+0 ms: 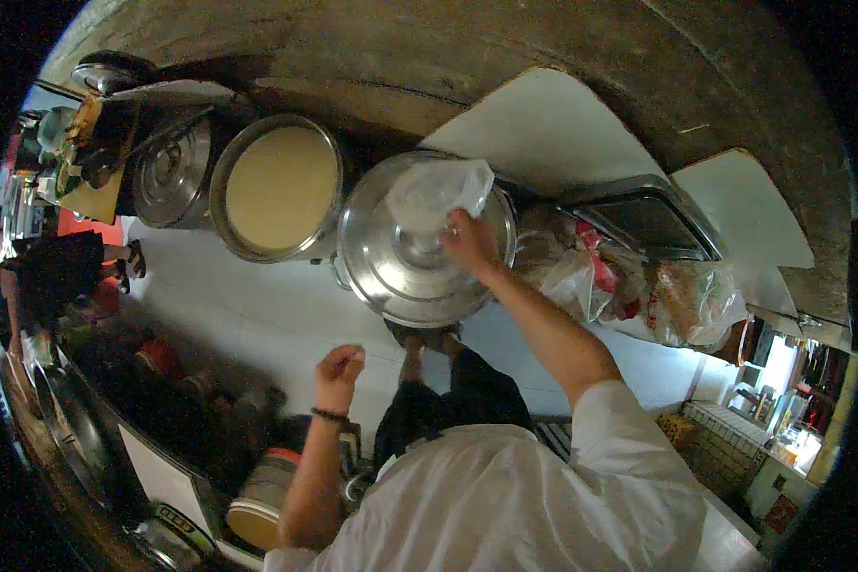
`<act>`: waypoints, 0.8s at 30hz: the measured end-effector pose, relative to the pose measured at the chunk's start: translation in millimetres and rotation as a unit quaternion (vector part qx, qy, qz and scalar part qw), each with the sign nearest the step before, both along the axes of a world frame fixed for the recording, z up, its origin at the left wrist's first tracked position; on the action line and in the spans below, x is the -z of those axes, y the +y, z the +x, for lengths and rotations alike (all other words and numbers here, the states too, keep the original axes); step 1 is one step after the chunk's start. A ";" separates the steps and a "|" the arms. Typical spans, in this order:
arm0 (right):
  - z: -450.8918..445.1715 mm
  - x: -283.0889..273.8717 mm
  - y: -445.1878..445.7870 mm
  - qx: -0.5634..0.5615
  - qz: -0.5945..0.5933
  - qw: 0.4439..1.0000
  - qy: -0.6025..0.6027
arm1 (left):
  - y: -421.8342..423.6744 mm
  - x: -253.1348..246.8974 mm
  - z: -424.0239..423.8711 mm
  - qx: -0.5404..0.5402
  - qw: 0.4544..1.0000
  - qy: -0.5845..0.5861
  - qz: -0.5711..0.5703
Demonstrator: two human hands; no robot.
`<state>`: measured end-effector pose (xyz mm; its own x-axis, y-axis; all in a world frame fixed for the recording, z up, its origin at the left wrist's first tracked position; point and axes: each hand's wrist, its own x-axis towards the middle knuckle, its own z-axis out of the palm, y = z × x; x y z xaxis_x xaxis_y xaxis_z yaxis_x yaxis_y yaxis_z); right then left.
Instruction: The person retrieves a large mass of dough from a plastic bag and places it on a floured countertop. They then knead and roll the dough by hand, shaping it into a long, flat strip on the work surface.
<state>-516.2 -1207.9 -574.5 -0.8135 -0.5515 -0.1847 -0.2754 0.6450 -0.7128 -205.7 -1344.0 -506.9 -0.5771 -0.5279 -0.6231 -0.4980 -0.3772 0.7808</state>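
My right hand [469, 244] pinches the near edge of a translucent plastic bag [436, 189] over the lid. The bag covers the far part of a large round metal lid [393, 268] on a big pot with a side handle. My left hand [339, 370], a dark bracelet at its wrist, hangs over the floor with fingers curled in; I see nothing held in it. Left of the lidded pot stands an uncovered metal pot [218, 207] filled with a pale yellow liquid [282, 189]. The lid's knob is partly hidden by the bag and hand.
Another lidded pot [171, 171] stands at left. To the right are clear plastic bags [697, 300] with contents and a rectangular metal tray [643, 218]. A person [53, 275] stands at far left near a large wok [79, 436]. A cylindrical container [264, 493] is at lower left.
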 end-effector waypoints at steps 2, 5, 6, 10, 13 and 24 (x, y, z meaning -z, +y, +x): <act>31.3 -18.9 25.6 -0.079 0.022 0.996 -0.014 | -18.8 8.5 -26.4 0.055 0.992 0.070 -0.087; 77.1 -24.0 55.9 -0.169 -0.049 0.983 0.046 | -37.1 2.7 -83.4 0.106 0.946 0.069 -0.299; 89.8 -29.3 60.6 -0.201 -0.063 0.976 0.047 | -40.3 -6.0 -94.6 0.149 0.924 0.066 -0.347; 117.6 -58.4 50.5 -0.298 -0.064 0.952 -0.023 | -57.2 4.6 -94.0 0.329 0.882 -0.009 -0.338; 120.4 -67.1 35.9 -0.313 -0.118 0.941 -0.044 | -65.7 25.8 -56.3 0.332 0.909 -0.107 -0.228; 22.9 58.9 -45.2 -0.101 0.249 0.961 -0.062 | -59.6 25.9 94.7 -0.043 0.987 -0.093 -0.124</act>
